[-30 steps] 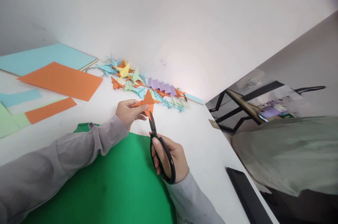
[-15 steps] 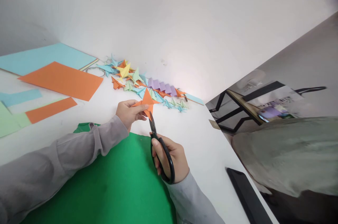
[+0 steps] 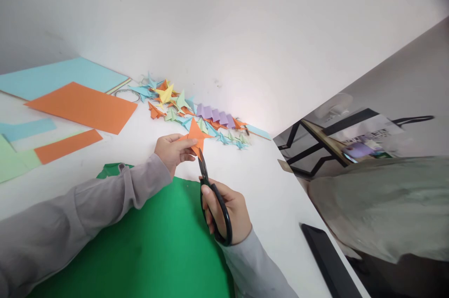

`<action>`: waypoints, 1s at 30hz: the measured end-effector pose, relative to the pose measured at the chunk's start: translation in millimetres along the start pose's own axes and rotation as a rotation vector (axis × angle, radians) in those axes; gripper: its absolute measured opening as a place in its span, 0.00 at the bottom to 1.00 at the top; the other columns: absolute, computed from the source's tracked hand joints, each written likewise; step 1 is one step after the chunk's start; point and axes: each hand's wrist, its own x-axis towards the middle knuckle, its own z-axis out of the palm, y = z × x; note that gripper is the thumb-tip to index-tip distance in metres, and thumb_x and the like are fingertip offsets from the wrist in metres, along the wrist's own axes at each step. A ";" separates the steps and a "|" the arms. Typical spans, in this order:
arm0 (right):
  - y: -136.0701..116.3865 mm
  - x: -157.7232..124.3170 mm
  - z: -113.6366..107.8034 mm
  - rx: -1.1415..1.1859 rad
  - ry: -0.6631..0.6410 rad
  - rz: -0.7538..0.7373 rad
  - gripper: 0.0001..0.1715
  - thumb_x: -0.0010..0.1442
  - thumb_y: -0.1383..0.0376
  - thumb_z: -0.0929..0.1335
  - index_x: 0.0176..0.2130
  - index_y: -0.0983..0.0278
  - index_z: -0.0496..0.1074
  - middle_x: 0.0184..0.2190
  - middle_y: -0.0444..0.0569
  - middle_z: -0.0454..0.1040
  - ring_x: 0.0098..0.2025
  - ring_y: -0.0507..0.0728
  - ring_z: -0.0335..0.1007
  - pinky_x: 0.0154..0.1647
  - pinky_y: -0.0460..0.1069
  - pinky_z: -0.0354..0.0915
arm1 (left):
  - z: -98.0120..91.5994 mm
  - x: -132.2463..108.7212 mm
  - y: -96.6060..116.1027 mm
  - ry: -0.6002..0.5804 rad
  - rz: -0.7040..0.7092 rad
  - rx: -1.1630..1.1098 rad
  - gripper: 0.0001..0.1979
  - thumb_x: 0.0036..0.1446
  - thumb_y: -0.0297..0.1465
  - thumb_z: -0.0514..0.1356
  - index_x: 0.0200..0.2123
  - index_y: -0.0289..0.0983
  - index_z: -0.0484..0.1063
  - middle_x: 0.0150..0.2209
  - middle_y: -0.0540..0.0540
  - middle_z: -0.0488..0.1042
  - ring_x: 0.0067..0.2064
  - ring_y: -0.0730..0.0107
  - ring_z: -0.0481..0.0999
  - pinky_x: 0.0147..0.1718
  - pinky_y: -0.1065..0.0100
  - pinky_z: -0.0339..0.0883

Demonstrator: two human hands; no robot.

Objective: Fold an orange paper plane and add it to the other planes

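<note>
Pinched between the thumb and fingers of my left hand [image 3: 172, 150] is an orange folded paper star [image 3: 195, 135], one point up. My right hand [image 3: 228, 209] grips black-handled scissors [image 3: 203, 167], its fingers in the loops. The blade tips touch the lower part of the orange paper; whether they are cutting it I cannot tell. Behind my hands lies a heap of folded paper pieces [image 3: 164, 94] in yellow, blue, green and orange. A purple pleated strip [image 3: 214, 115] sits at the heap's right part.
An orange sheet [image 3: 84, 107] and a blue sheet [image 3: 70, 73] lie on the left, near an orange strip [image 3: 68, 146] and a coil of wire [image 3: 126, 96]. A black phone-like slab [image 3: 324, 256] rests by the table's right edge. Green cloth [image 3: 150, 242] spreads below my arms.
Almost nothing differs. The orange paper has tilted very slightly; both hands and the scissors stay in the same place.
</note>
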 end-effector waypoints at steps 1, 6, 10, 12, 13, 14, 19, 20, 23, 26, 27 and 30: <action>-0.3 -0.1 0.0 -0.004 -0.002 -0.001 0.28 0.49 0.48 0.68 0.38 0.69 0.74 0.10 0.38 0.59 0.08 0.45 0.52 0.05 0.40 0.50 | 0.3 -0.3 0.4 -0.001 -0.007 -0.006 0.08 0.36 0.25 0.67 0.21 0.29 0.70 0.20 0.45 0.73 0.20 0.75 0.70 0.17 0.74 0.64; -1.4 -0.7 0.1 -0.009 -0.005 0.010 0.27 0.48 0.47 0.68 0.35 0.69 0.73 0.08 0.37 0.58 0.07 0.45 0.51 0.05 0.41 0.49 | 2.3 -1.6 2.1 0.021 -0.033 -0.024 0.07 0.37 0.24 0.66 0.20 0.30 0.69 0.19 0.46 0.73 0.19 0.76 0.70 0.17 0.74 0.64; -1.5 -1.1 0.3 -0.015 -0.006 0.005 0.29 0.49 0.47 0.68 0.36 0.70 0.73 0.09 0.38 0.58 0.07 0.45 0.51 0.05 0.40 0.50 | 2.9 -1.5 2.1 0.014 -0.042 -0.040 0.07 0.38 0.23 0.65 0.20 0.30 0.69 0.19 0.46 0.73 0.19 0.77 0.70 0.17 0.75 0.64; -1.2 -1.3 0.3 -0.011 -0.003 0.001 0.29 0.49 0.47 0.68 0.37 0.70 0.73 0.09 0.38 0.59 0.08 0.45 0.51 0.05 0.40 0.50 | 2.8 -1.3 2.0 0.014 -0.044 -0.045 0.06 0.38 0.23 0.65 0.20 0.30 0.69 0.19 0.46 0.73 0.19 0.77 0.70 0.17 0.75 0.64; -1.1 -1.3 0.3 -0.011 -0.002 -0.001 0.29 0.49 0.47 0.68 0.38 0.70 0.73 0.09 0.38 0.59 0.08 0.45 0.51 0.05 0.40 0.50 | 2.7 -1.4 2.1 0.014 -0.044 -0.046 0.06 0.38 0.23 0.65 0.20 0.30 0.69 0.19 0.46 0.73 0.18 0.77 0.70 0.17 0.75 0.64; -0.9 -1.4 0.3 -0.011 -0.002 -0.003 0.29 0.49 0.47 0.68 0.39 0.70 0.73 0.09 0.37 0.59 0.08 0.45 0.51 0.05 0.40 0.50 | 2.7 -1.5 2.2 0.014 -0.044 -0.046 0.06 0.38 0.23 0.65 0.20 0.30 0.69 0.19 0.46 0.73 0.18 0.77 0.70 0.17 0.75 0.64; -0.5 -1.6 0.4 -0.003 -0.005 -0.009 0.30 0.50 0.48 0.67 0.40 0.70 0.73 0.09 0.37 0.58 0.08 0.45 0.51 0.05 0.40 0.50 | 3.2 -2.4 3.2 0.013 -0.045 -0.043 0.05 0.39 0.22 0.64 0.20 0.29 0.69 0.19 0.46 0.73 0.18 0.77 0.70 0.16 0.75 0.64; -0.7 -1.7 0.5 -0.001 -0.005 -0.006 0.30 0.50 0.48 0.67 0.40 0.70 0.73 0.09 0.37 0.58 0.08 0.45 0.51 0.05 0.40 0.50 | 3.4 -2.4 3.4 0.016 -0.045 -0.043 0.05 0.39 0.22 0.64 0.20 0.29 0.69 0.19 0.46 0.73 0.18 0.77 0.70 0.16 0.75 0.64; -1.3 -1.9 0.7 0.004 0.001 0.002 0.30 0.49 0.48 0.68 0.41 0.70 0.73 0.10 0.37 0.58 0.08 0.45 0.52 0.05 0.40 0.51 | 3.7 -2.2 3.7 0.018 -0.043 -0.042 0.05 0.39 0.22 0.64 0.19 0.29 0.69 0.19 0.46 0.72 0.18 0.77 0.70 0.16 0.75 0.64; -2.0 -2.1 0.8 -0.002 0.001 0.001 0.31 0.49 0.47 0.68 0.41 0.70 0.73 0.10 0.37 0.58 0.08 0.45 0.52 0.05 0.39 0.51 | 3.6 -2.2 3.9 0.020 -0.042 -0.041 0.05 0.39 0.22 0.64 0.20 0.29 0.69 0.19 0.46 0.73 0.18 0.77 0.70 0.17 0.75 0.64; -2.1 -2.2 0.8 -0.003 0.001 0.001 0.31 0.49 0.47 0.68 0.41 0.71 0.73 0.10 0.37 0.58 0.08 0.45 0.52 0.05 0.40 0.51 | 3.6 -2.3 3.9 0.022 -0.044 -0.039 0.05 0.39 0.22 0.64 0.20 0.29 0.69 0.19 0.46 0.73 0.18 0.77 0.70 0.17 0.75 0.64; -2.4 -2.4 0.9 0.001 0.007 0.001 0.30 0.49 0.47 0.68 0.40 0.71 0.73 0.10 0.37 0.58 0.08 0.45 0.52 0.05 0.40 0.50 | 4.2 -3.0 4.1 0.027 -0.050 -0.031 0.05 0.40 0.22 0.64 0.20 0.29 0.69 0.19 0.46 0.72 0.18 0.77 0.69 0.16 0.75 0.63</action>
